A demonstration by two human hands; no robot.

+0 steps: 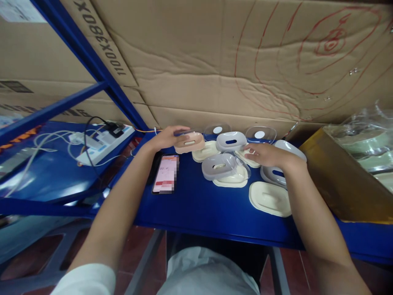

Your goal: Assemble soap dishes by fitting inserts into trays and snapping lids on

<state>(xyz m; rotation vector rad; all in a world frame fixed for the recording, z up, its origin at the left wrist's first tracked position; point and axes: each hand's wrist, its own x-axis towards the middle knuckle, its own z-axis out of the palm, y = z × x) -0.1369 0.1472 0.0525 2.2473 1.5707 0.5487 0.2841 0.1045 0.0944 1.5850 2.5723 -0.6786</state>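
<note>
My left hand (pixel 167 137) is at the left edge of a pink slotted dish (pixel 194 141), fingers apart and partly over its rim. My right hand (pixel 260 153) reaches over a cream piece (pixel 249 157) at the middle, its fingertips touching or just above it. Between my hands lie a grey slotted dish (pixel 231 140), another grey dish (pixel 217 166) and a cream oval piece (pixel 233 179). Under my right wrist sits one more grey dish (pixel 268 174), partly hidden. Nearer the front edge is a cream oval lid (pixel 270 198).
A phone (pixel 166 174) lies left of the dishes. Clear ovals with white round stickers (pixel 259 134) stand near the cardboard wall (pixel 190 53). At right is a box (pixel 328 176) with plastic-wrapped green pieces. A power strip (pixel 104 145) with cables lies at left.
</note>
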